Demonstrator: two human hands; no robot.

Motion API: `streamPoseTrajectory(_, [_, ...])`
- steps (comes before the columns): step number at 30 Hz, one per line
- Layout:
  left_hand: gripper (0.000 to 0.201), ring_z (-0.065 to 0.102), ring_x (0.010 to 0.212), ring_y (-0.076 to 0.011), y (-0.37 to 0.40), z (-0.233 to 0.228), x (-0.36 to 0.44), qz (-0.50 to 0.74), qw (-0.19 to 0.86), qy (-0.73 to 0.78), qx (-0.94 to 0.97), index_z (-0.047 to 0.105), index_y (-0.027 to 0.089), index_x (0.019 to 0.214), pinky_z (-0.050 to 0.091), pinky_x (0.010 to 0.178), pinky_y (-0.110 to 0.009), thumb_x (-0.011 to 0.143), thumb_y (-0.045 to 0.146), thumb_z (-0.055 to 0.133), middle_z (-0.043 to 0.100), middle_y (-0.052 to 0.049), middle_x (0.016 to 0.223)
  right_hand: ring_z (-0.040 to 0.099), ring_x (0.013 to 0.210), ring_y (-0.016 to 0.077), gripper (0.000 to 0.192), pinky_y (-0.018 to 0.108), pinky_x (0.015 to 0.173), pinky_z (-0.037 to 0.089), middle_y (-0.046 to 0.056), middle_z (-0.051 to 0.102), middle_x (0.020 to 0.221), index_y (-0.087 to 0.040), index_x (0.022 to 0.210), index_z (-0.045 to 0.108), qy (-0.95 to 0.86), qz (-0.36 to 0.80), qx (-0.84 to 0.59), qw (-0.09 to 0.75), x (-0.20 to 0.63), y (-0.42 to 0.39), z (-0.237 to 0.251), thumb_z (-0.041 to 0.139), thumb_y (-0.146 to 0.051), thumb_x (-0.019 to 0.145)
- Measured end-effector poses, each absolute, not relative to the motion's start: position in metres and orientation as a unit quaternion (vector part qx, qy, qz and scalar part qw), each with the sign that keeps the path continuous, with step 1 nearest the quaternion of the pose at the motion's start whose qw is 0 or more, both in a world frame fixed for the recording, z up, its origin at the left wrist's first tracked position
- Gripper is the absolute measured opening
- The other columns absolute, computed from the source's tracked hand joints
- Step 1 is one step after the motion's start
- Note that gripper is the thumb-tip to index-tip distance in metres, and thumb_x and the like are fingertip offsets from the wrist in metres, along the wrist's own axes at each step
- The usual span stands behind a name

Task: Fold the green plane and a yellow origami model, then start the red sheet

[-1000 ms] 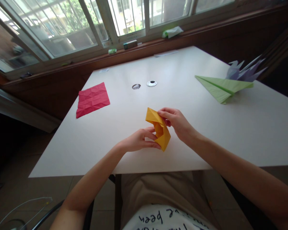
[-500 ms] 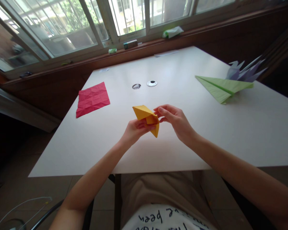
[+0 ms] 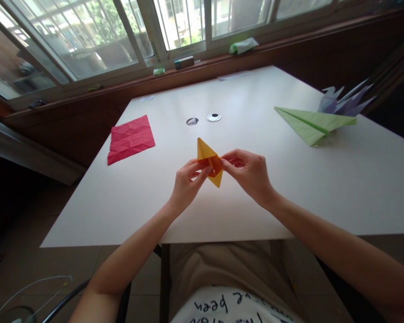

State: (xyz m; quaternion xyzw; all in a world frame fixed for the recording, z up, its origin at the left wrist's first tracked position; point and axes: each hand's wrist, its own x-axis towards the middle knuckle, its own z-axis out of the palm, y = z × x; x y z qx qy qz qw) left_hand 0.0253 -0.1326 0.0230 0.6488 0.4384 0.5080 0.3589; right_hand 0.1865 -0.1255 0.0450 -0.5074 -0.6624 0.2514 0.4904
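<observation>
Both hands pinch one folded yellow paper (image 3: 209, 161) above the white table (image 3: 242, 206), near its front edge: left hand (image 3: 186, 185) and right hand (image 3: 249, 172) clamp its middle from either side. Bare tabletop surrounds them. One creased red sheet (image 3: 131, 138) lies left; one green paper plane (image 3: 312, 124) and, seemingly, one purple folded figure (image 3: 343, 101) sit right.

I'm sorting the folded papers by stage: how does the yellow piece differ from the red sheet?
The yellow piece is pinched between the left hand and right hand, above the table; the red sheet lies on it, untouched. The yellow piece is folded into a compact pointed shape; the red sheet is spread open as a square, showing only a grid of creases. Both are coloured paper bearing folds.
</observation>
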Motion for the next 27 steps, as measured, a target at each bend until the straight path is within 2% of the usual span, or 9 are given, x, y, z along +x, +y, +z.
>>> streamPoseTrajectory(3, [0.014,0.063,0.088,-0.0146,-0.1350,0.0264,0.0257,0.563,0.327,0.426,0.628,0.061,0.017,0.082,0.053,0.069,-0.023,0.079,0.031,0.062,0.061,-0.005,0.106,0.064,0.060,0.0166,0.014,0.026,0.054,0.047,0.003,0.069,0.067,-0.016,0.069,0.064,-0.634,0.284,-0.525,0.492,0.1881,-0.1237,0.0459,0.062,-0.029,0.074])
streamPoseTrajectory(7, [0.027,0.066,0.079,-0.0144,-0.1326,0.0243,0.0237,0.570,0.417,0.425,0.567,0.049,0.019,0.091,0.055,0.066,-0.025,0.075,0.030,0.067,0.063,-0.005,0.102,0.065,0.059,0.0161,0.013,0.025,0.053,0.046,0.002,0.068,0.064,-0.016,0.066,0.061,-0.634,0.285,-0.528,0.488,0.1878,-0.1237,0.0455,0.062,-0.027,0.073])
streamPoseTrajectory(10, [0.031,0.067,0.081,-0.0175,-0.1295,0.0217,0.0225,0.528,0.468,0.435,0.559,0.053,0.015,0.098,0.055,0.068,-0.028,0.077,0.034,0.064,0.067,-0.008,0.093,0.064,0.059,0.0156,0.012,0.026,0.055,0.046,0.002,0.067,0.065,-0.017,0.068,0.063,-0.659,0.254,-0.523,0.478,0.1869,-0.1243,0.0437,0.062,-0.027,0.073])
streamPoseTrajectory(17, [0.023,0.065,0.090,-0.0189,-0.1290,0.0193,0.0223,0.523,0.418,0.449,0.592,0.064,0.014,0.099,0.053,0.081,-0.030,0.080,0.026,0.058,0.069,-0.007,0.097,0.059,0.059,0.0131,0.013,0.026,0.058,0.042,0.002,0.065,0.069,-0.018,0.068,0.061,-0.719,0.144,-0.513,0.446,0.1854,-0.1242,0.0395,0.056,-0.025,0.078])
streamPoseTrajectory(21, [0.025,0.065,0.093,-0.0196,-0.1291,0.0185,0.0218,0.504,0.411,0.451,0.611,0.065,0.016,0.102,0.052,0.080,-0.028,0.079,0.023,0.059,0.069,-0.008,0.100,0.054,0.058,0.0124,0.010,0.025,0.055,0.037,0.001,0.062,0.066,-0.018,0.067,0.059,-0.726,0.116,-0.527,0.425,0.1862,-0.1239,0.0379,0.055,-0.021,0.076])
streamPoseTrajectory(27, [0.027,0.065,0.092,-0.0201,-0.1282,0.0201,0.0206,0.493,0.419,0.469,0.601,0.067,0.017,0.100,0.052,0.074,-0.027,0.077,0.031,0.062,0.070,-0.007,0.098,0.049,0.055,0.0112,0.012,0.024,0.053,0.035,0.000,0.058,0.062,-0.018,0.062,0.055,-0.723,0.134,-0.519,0.437,0.1877,-0.1241,0.0399,0.053,-0.017,0.073])
